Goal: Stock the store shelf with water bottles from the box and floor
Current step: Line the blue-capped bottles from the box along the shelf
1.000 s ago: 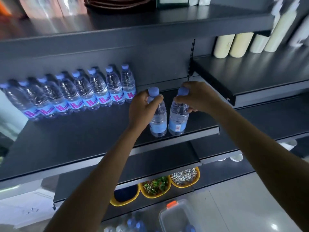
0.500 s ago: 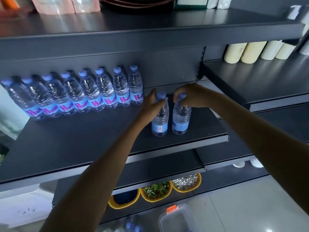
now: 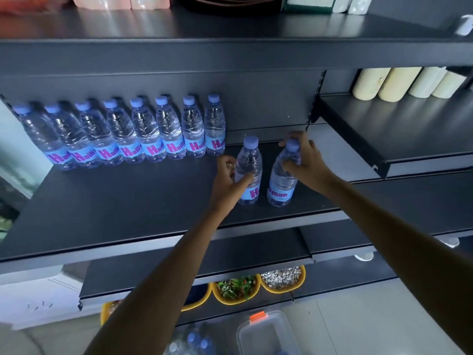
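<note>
Beside the shelved bottle row (image 3: 122, 134), left grip (image 3: 226, 180) clasps a clear blue-capped plastic water bottle (image 3: 249, 160), right grip (image 3: 307, 165) its twin (image 3: 280, 185): likely weighty, slick, best held mid-body.

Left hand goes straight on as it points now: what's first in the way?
Likely the back panel. The left hand grips a held bottle just right of the end bottle of the row, so the lane behind looks free; depth is unclear, and it might brush that end bottle.
</note>
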The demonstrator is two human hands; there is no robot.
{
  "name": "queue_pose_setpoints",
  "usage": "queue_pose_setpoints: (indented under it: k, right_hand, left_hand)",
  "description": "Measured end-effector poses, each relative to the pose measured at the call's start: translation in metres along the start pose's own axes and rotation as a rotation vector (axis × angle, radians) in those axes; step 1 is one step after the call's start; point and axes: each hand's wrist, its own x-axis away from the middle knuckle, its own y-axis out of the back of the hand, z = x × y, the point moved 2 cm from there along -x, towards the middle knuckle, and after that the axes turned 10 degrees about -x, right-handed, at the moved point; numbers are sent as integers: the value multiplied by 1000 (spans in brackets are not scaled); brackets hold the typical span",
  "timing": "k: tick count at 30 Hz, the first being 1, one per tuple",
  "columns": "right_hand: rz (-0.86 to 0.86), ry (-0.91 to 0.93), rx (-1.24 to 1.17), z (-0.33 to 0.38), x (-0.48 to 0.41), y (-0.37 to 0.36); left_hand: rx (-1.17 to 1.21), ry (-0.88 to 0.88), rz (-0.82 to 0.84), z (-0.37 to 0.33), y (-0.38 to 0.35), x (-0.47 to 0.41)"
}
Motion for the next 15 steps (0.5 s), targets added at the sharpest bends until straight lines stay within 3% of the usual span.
queue_pose_setpoints:
  k: [3, 6, 11, 15]
  right_hand:
    - [67, -35, 214, 6, -7, 8]
    - [95, -69, 244, 11, -9, 13]
    - [-105, -136, -68, -10, 16, -4]
    - [-192, -127, 56, -32, 36, -28]
  left_hand:
    - [-129, -38, -63, -3, 0, 5]
    - [-196, 6, -127, 4, -3, 8]
    - [-246, 38, -82, 25, -13, 20]
    - [-378, 48, -96, 37, -16, 32]
